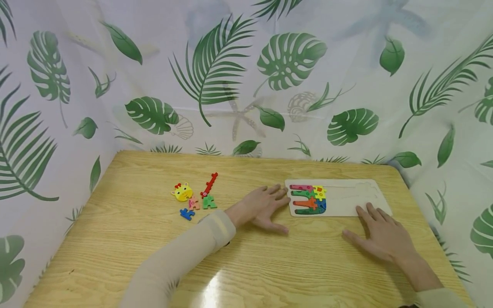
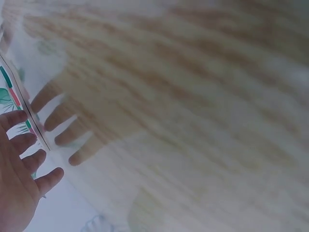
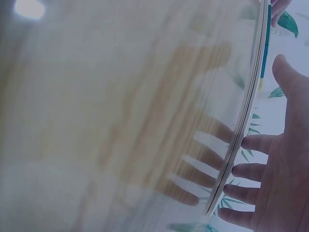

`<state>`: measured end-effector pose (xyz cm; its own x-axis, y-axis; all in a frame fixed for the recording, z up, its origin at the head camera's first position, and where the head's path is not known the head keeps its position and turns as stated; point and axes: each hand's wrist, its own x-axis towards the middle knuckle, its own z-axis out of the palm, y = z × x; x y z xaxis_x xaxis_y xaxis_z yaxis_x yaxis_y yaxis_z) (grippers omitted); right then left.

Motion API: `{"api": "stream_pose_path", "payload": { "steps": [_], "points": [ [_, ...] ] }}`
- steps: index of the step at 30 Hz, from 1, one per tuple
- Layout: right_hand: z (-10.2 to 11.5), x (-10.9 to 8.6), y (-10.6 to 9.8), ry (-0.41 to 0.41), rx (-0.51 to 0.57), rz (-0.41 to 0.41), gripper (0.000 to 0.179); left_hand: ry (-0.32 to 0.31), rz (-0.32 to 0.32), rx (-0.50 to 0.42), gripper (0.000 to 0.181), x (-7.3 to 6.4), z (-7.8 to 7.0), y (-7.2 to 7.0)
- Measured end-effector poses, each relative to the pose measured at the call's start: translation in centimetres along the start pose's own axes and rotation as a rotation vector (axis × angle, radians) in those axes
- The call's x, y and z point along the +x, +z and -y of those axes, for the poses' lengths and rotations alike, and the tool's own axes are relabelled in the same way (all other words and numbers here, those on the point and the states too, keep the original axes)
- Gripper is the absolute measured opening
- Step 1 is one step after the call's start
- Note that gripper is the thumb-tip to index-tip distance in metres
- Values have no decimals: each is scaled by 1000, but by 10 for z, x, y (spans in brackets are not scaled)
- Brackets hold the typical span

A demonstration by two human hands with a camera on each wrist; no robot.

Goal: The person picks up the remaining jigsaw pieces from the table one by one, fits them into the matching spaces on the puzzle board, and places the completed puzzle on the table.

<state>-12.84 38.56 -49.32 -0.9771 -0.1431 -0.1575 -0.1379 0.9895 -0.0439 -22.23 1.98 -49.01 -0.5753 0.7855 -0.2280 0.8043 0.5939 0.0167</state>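
leaf-print backdrop (image 1: pixel 154 77) | board (image 1: pixel 344 206) right of centre, long axis left-right | left hand (image 1: pixel 263 207), fingers spread, nearer loose pieces (image 1: pixel 194 203) left of centre | right hand (image 1: pixel 385 235) spread, lower right

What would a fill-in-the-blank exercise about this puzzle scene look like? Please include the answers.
1. The animal-face piece is mostly ____.
2. The longest loose piece is ____.
3. Among the loose pieces, the one nearest the person is ____.
4. Fitted pieces sit at the end of the puzzle board nearer the person's ____ hand.

Missing words: yellow; red; blue; left.
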Motion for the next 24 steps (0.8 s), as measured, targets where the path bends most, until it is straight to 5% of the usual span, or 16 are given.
{"api": "stream_pose_path", "payload": {
  "steps": [24],
  "points": [
    [4, 13, -4, 12, 5, 1, 105, 37, -13, -22, 95, -16, -1, 5]
  ]
}}
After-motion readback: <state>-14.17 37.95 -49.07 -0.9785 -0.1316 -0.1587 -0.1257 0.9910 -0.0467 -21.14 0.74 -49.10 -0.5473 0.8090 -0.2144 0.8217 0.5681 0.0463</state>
